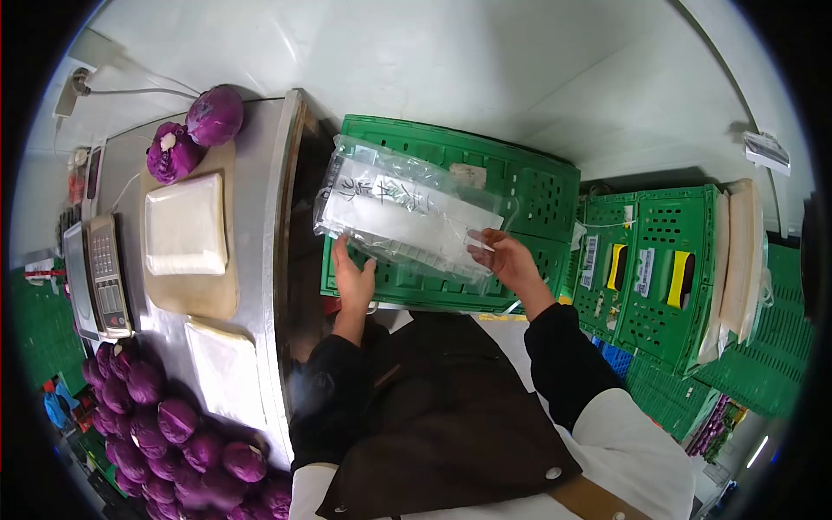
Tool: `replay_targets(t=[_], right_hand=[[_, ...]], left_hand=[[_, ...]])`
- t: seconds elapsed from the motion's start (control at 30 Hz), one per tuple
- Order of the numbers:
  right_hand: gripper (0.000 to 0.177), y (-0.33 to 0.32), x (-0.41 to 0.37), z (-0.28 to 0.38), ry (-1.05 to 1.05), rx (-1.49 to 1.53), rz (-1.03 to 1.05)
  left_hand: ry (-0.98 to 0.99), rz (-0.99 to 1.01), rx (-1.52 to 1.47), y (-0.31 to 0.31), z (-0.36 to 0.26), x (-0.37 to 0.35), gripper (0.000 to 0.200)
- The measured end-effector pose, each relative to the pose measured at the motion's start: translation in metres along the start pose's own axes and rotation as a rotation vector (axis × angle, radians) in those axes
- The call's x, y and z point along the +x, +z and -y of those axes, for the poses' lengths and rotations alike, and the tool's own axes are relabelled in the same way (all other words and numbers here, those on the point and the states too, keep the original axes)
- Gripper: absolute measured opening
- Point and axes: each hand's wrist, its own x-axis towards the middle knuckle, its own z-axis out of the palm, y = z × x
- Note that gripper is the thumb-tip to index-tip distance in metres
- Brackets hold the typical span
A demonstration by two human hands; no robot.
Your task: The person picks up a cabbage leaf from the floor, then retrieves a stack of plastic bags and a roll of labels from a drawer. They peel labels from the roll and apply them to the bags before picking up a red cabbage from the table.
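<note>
A clear plastic bag with white paper bearing handwritten black characters is spread above a green crate. My right hand pinches the bag at its lower right corner, fingers bent over the plastic. At the lower left edge, my left hand touches the bag with its thumb and forefinger apart. Whether its other fingers reach under the plastic is hidden. The bag is wrinkled and tilts down toward the right, covering part of the crate's perforated surface.
On the steel table at left are two purple cabbages, a cutting board with a stack of white plastic sheets, a scale and a large pile of cabbages. Green crates with yellow handles stand at right.
</note>
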Motion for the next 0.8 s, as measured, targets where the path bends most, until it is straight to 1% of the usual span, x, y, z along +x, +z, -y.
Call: replay_targets(t=[0.07, 0.1, 0.13, 0.17, 0.23, 0.27, 0.3, 0.33, 0.37, 0.4, 0.43, 0.47, 0.5, 0.53, 0.6, 0.63, 0.67, 0.7, 0.73, 0.8], right_hand=[[0.034, 0.001, 0.002, -0.005, 0.102, -0.158, -0.03], [0.035, 0.0, 0.01, -0.013, 0.111, -0.159, -0.079], [0.035, -0.019, 0.026, -0.024, 0.113, -0.161, -0.076], [0.037, -0.044, 0.048, -0.037, 0.148, 0.187, -0.017], [0.039, -0.037, 0.057, -0.038, 0.185, 0.538, 0.042], [0.04, -0.034, 0.059, -0.039, 0.204, 0.44, -0.051], [0.042, -0.018, 0.052, -0.033, 0.221, 0.34, -0.144], [0.042, 0.003, 0.04, -0.024, 0.222, 0.339, -0.143], [0.04, 0.026, 0.025, -0.013, 0.132, -0.071, -0.151], [0.039, 0.037, 0.019, -0.008, 0.037, -0.479, -0.154], [0.039, 0.034, 0.022, -0.01, 0.037, -0.479, -0.153], [0.04, 0.027, 0.03, -0.013, -0.016, -0.635, -0.146], [0.04, 0.019, 0.039, -0.016, -0.07, -0.791, -0.137], [0.04, 0.006, 0.05, -0.022, -0.069, -0.791, -0.134], [0.042, -0.014, 0.066, -0.03, -0.35, -1.315, -0.032], [0.042, -0.011, 0.065, -0.031, -0.35, -1.315, -0.031], [0.041, -0.008, 0.064, -0.031, -0.418, -1.434, -0.047], [0.04, -0.006, 0.063, -0.033, -0.487, -1.553, -0.063], [0.04, -0.005, 0.063, -0.034, -0.487, -1.553, -0.062], [0.033, -0.002, 0.061, -0.035, -0.453, -1.359, -0.08]], left_hand=[[-0.025, 0.024, -0.061, 0.003, 0.002, 0.0, 0.072], [-0.041, 0.013, -0.048, 0.004, 0.002, -0.001, 0.073], [-0.056, 0.003, -0.034, 0.005, 0.002, -0.002, 0.074], [-0.059, -0.001, -0.03, 0.003, 0.002, -0.002, 0.074], [-0.066, 0.05, 0.035, 0.0, 0.001, 0.001, 0.073], [-0.068, 0.048, 0.037, 0.0, 0.005, 0.003, 0.073], [-0.089, 0.048, -0.004, 0.001, 0.013, 0.005, 0.072], [-0.109, 0.048, -0.046, 0.002, 0.017, 0.006, 0.072], [-0.11, 0.046, -0.046, -0.001, 0.014, 0.009, 0.072], [-0.107, 0.032, 0.02, -0.008, 0.005, 0.011, 0.071], [-0.103, 0.02, 0.086, -0.014, -0.002, 0.013, 0.07], [-0.103, 0.02, 0.087, -0.018, -0.007, 0.015, 0.07], [0.057, -0.079, 0.235, -0.02, -0.01, 0.018, 0.07], [0.217, -0.176, 0.383, -0.024, -0.016, 0.021, 0.07], [0.227, -0.14, 0.396, -0.024, -0.016, 0.03, 0.072], [0.183, -0.061, 0.315, -0.02, -0.008, 0.035, 0.074], [0.139, 0.018, 0.233, -0.017, 0.0, 0.039, 0.075], [0.11, 0.037, 0.212, -0.016, -0.004, 0.039, 0.076], [0.11, 0.036, 0.212, -0.014, -0.005, 0.04, 0.076], [0.1, 0.028, 0.247, -0.013, -0.006, 0.04, 0.076]])
